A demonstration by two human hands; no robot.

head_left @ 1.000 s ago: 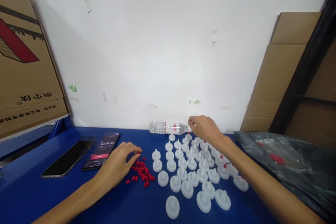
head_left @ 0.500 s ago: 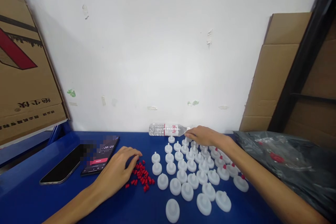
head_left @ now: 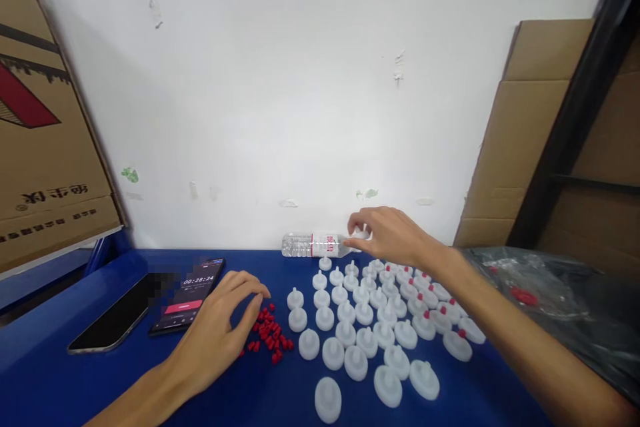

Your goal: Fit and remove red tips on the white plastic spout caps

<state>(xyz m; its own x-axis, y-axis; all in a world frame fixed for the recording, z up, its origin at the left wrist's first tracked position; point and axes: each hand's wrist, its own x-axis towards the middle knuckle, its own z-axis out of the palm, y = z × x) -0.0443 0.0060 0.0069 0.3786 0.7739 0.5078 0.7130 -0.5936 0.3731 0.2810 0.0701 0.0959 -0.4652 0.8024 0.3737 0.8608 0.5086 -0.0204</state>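
Note:
My right hand [head_left: 387, 235] is raised at the back, by the wall, its thumb and fingers closed around a white nozzle cap [head_left: 362, 235], partly covered by the fingers. Just behind it a clear plastic bottle [head_left: 297, 245] lies on its side. My left hand [head_left: 227, 313] rests on the blue table beside a pile of small red caps [head_left: 270, 332]. Its thumb and forefinger tips meet; anything between them is hidden. Many white nozzle caps [head_left: 356, 361] stand nozzle up across the middle and right, and those at the right carry red tips.
Two phones, a dark one [head_left: 110, 320] and one with a lit timer [head_left: 193, 293], lie at the left. A cardboard box [head_left: 55, 160] stands above them. At the right are a dark plastic bag [head_left: 590, 340] and flat cardboard [head_left: 520, 140]. A white wall [head_left: 280, 93] closes the back.
My right hand has risen slightly from the back row of white caps, and a white nozzle cap now shows in its fingers. My left hand has barely moved. The view has shifted slightly.

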